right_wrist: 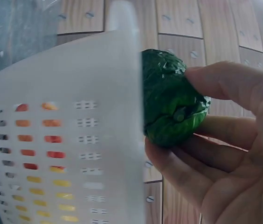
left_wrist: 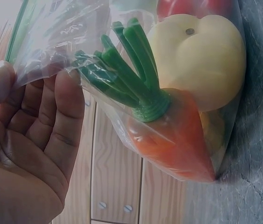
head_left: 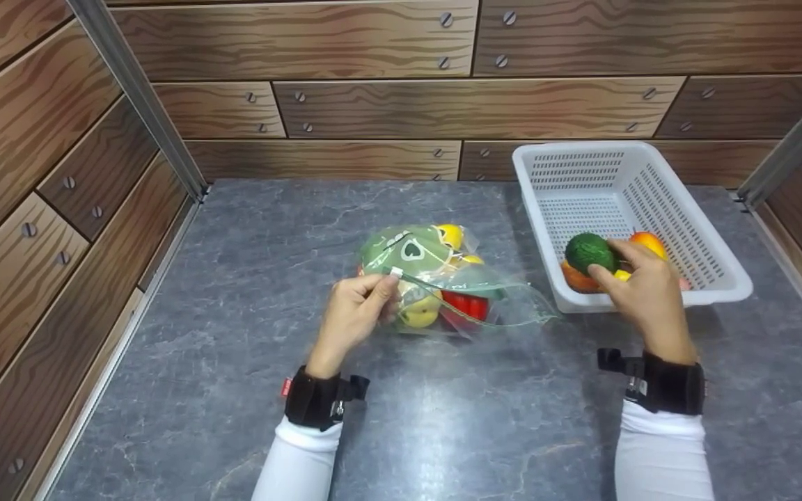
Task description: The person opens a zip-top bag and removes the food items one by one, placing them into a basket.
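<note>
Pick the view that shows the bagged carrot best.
Left wrist: the carrot fills much of the frame, green top and orange body both clear. Head shows the bag, but the carrot can't be made out with certainty. Right wrist doesn't show it.

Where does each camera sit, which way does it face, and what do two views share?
Head: worn on the head, facing forward and down at the plastic bag and white basket; left hand, right hand and white sleeves show.
Left wrist: worn there, facing the bag and carrot; the left hand shows.
Right wrist: worn there, facing the basket's side and green item; the right hand shows.
Head and right wrist both show the green item.
</note>
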Tool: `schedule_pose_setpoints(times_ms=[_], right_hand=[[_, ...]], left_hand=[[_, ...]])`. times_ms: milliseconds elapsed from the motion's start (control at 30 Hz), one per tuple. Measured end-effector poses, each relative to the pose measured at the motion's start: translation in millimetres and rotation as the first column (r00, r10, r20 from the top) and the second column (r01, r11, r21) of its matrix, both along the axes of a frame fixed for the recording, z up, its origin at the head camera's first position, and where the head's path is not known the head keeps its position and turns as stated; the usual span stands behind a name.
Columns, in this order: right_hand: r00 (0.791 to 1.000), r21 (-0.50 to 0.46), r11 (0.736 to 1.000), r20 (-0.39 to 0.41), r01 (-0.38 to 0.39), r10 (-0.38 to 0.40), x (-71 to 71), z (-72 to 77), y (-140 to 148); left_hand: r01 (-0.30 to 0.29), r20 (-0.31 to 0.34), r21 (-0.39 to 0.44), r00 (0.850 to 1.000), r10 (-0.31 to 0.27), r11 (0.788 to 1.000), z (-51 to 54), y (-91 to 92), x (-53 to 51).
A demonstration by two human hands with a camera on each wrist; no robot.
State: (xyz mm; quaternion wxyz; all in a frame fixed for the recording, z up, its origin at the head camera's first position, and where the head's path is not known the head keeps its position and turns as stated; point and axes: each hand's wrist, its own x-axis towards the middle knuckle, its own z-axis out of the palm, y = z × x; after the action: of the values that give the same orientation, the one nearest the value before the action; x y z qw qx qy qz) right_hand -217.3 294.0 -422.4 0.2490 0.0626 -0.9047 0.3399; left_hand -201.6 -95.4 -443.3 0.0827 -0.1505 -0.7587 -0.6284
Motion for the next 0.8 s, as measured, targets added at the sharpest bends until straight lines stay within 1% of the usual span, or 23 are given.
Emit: schedule_pose_setpoints(times_ms=[267, 400, 633, 800], right_hand=[[0.996, 0.083, 0.996, 0.083, -0.038, 0.031, -7.9, -10.6, 2], [0.993, 0.116, 0.991, 0.109, -0.064, 0.052, -11.0, -15.0, 2], [0.993, 0.115, 0.991, 0.11, -0.062, 0.049, -13.0, -20.3, 2], [0.992, 0.111, 0.992, 0.115, -0.062, 0.049, -11.8, -17.1, 0]], left_hand=[[0.004, -0.006, -0.018, 1.0, -0.004, 1.0, 0.7, -0.7, -0.3], [0.004, -0.014, -0.021, 1.0, -0.004, 1.0, -0.1, -1.0, -0.3], [0.009, -0.021, -0.013, 1.0, -0.009, 1.0, 0.3, -0.7, -0.3], [0.008, -0.015, -0.004, 1.0, -0.008, 1.0, 0.4, -0.9, -0.1]])
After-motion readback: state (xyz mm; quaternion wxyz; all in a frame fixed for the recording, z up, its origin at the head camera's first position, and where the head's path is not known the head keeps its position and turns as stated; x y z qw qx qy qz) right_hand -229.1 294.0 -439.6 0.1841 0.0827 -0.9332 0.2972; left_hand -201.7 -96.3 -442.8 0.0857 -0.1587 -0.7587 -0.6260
